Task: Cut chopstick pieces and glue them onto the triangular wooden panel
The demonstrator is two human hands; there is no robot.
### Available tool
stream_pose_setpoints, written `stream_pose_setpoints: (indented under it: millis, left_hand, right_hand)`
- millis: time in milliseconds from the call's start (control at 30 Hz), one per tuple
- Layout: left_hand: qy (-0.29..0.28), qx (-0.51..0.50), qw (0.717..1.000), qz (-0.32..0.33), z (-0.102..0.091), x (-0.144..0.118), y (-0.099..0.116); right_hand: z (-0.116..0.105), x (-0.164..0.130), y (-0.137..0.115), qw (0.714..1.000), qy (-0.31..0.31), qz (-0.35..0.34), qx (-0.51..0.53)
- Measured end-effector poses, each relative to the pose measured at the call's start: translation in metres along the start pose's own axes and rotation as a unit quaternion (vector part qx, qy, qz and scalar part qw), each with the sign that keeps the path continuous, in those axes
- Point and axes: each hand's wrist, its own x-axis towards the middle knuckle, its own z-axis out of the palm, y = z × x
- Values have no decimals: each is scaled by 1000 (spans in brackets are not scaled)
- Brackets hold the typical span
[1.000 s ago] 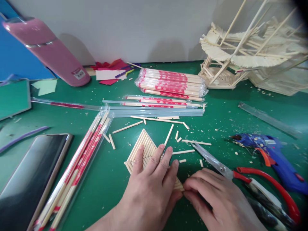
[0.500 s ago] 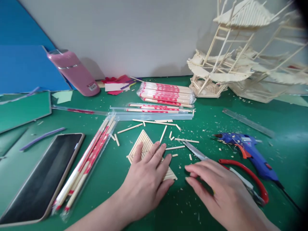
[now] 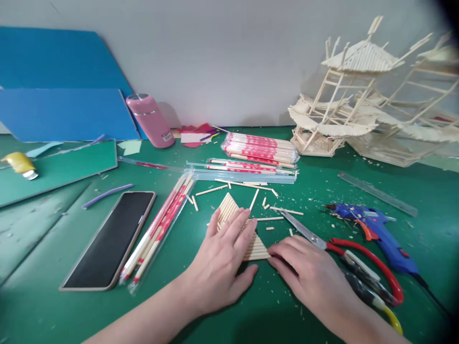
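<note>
A flat triangular panel of glued wooden sticks lies on the green table. My left hand rests flat on it, fingers spread, pressing it down. My right hand lies beside the panel's lower right corner, its fingertips touching that edge; whether it pinches a stick there is unclear. Red-handled scissors lie just right of my right hand, blades pointing up-left. A blue glue gun lies further right.
Wrapped chopstick bundles and loose wrapped pairs lie around. A phone lies at left, a pink bottle at the back. A stick pagoda model stands back right. A clear ruler and cut stick bits lie nearby.
The view has tilted up and pulled back. My right hand moved back in to touch the panel's lower right corner. My left hand stays on the panel.
</note>
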Motion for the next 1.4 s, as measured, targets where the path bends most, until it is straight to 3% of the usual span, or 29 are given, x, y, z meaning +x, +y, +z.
stream_pose_setpoints:
  millis: [167, 333, 900, 1400]
  left_hand:
    - [40, -30, 997, -63, -11, -26, -3]
    - [86, -76, 988, -108, -7, -38, -1]
    - [105, -45, 987, -113, 13, -31, 5]
    - [130, -57, 983, -119, 13, -35, 5]
  right_hand:
    - [2, -1, 2, 999, -10, 10, 35]
    - [5, -1, 5, 999, -5, 6, 43]
    - [12, -3, 6, 998, 13, 13, 63]
    - [10, -3, 5, 998, 16, 21, 52]
